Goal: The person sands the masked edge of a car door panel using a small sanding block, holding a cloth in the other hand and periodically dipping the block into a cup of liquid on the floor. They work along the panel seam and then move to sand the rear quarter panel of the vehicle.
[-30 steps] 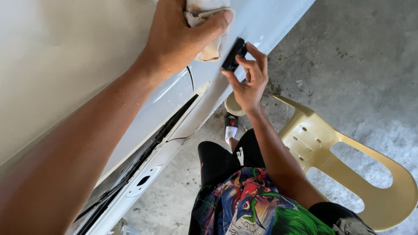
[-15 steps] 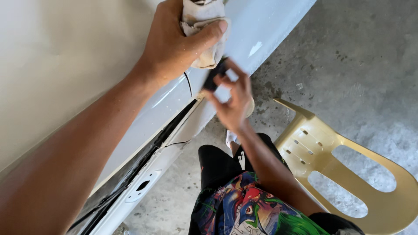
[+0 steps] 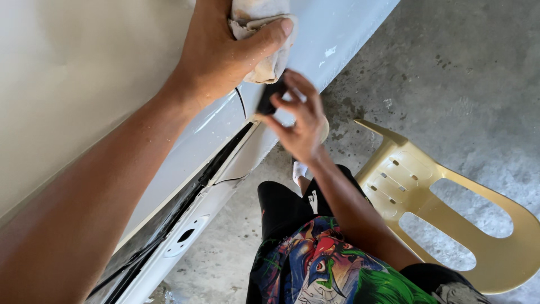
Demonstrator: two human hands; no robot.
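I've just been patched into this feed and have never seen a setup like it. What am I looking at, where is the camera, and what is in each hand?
There is no machine here: a person works with two bare hands, and the single camera sits on their head, looking down. The left hand presses a crumpled pale cloth against a white car body panel. The right hand holds a small black block against the same panel, just below the cloth. Below is a concrete floor with a beige plastic chair lying tipped on it. The person's black shorts and colourful printed shirt show at the bottom.
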